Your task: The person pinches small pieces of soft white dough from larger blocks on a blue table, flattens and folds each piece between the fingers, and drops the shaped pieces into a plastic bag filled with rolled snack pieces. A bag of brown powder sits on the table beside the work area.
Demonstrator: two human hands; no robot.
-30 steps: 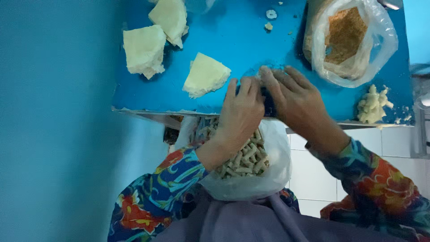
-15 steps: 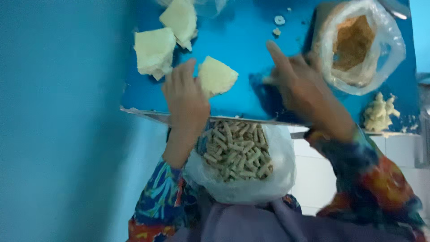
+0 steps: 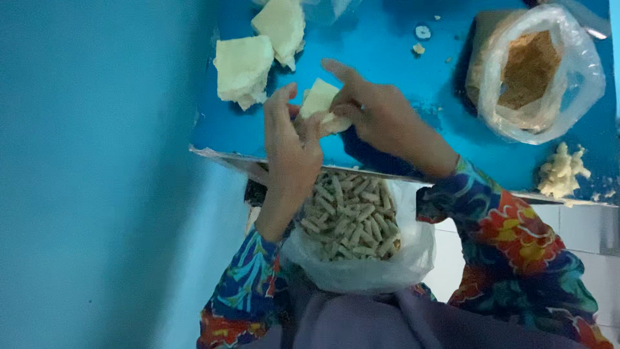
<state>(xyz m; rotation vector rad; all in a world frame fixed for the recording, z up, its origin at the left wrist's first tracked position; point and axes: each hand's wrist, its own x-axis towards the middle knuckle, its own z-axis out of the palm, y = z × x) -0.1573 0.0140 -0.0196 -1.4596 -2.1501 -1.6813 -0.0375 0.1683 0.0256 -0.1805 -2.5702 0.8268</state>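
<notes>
Item: pale yellow dough slab, flat, roughly square, soft matte surface with a torn lower edge. Location: near edge of the blue table, held between both hands just above the tabletop.

Left hand: fingers curled, closed on the slab's left side, thumb and fingertips pinching the dough.

Right hand: closed on the slab's right side, index finger stretched out over the top, other fingers folded under the lower edge.

Sleeves: both forearms in patterned fabric, blue ground with red and orange flowers.

Further dough: two thicker cream blocks, ragged at the edges, lying on the table beyond the left hand, one touching the other. A small crumbly lump of the same dough lies at the right near edge, well apart.

Clear plastic bag: soft and crinkled, open-mouthed, resting in the person's lap below the table edge; filled with short, pale, ridged dough sticks, piled loosely.

Second clear plastic bag: on the table at far right, mouth rolled open, holding a brown, grainy, crumb-like filling.

Small bits: a pale ring-shaped piece and crumbs, scattered on the table beyond the right hand.
</notes>
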